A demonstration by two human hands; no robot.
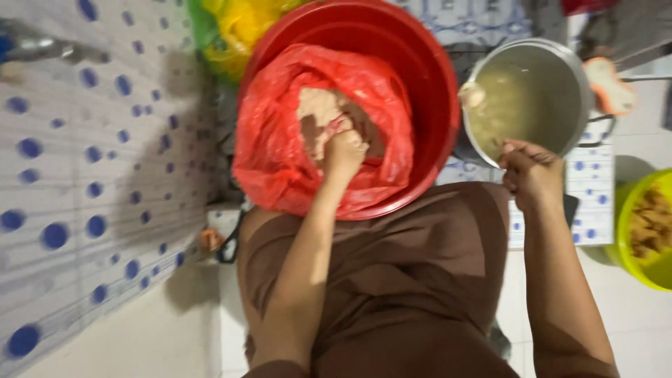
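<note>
One hand buried in a bag of pale mash, the other closed at the rim of a metal pot.

One red basin (427,77), upper middle of the frame, holds one red plastic bag (273,154) — thin, crinkly, likely slippery when wet, best gathered at its open rim. Inside lies one lump of pale mash (315,108), which looks soft, heavy and sticky, so it would want scooping from beneath rather than pinching. One metal pot (560,84) of cloudy liquid sits upper right — stiff, probably heavy. One yellow-green bowl (630,210) shows at the right edge. The left hand (343,150) is curled into the mash, gripping some. The right hand (532,171) is closed by the pot's rim; what it holds, I cannot tell.
</note>
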